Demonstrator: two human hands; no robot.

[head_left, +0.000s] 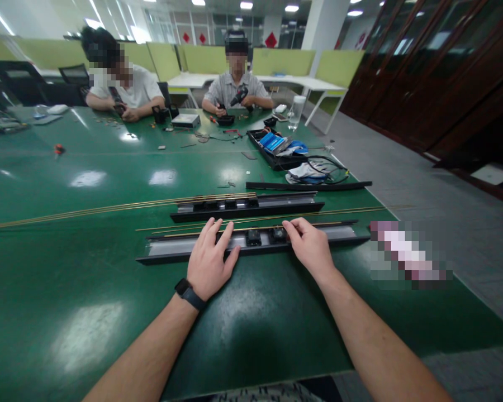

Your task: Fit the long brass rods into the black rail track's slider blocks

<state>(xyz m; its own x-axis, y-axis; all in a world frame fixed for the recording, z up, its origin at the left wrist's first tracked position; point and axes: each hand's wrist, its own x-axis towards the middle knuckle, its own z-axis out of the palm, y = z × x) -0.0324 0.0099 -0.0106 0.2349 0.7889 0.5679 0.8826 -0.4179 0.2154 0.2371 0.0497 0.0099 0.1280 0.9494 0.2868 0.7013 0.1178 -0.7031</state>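
At a green table (pixel 121 312), a left hand (pixel 212 262) spreads its fingers over a black channel (pixel 163 259), while the right hand (pixel 311 245), thumb and forefinger nearly meeting, apparently adjusts a dark block (pixel 277 235) inside; next seems to call for steadying. Fingers hide part of the channel; whether the right grips anything cannot be told.
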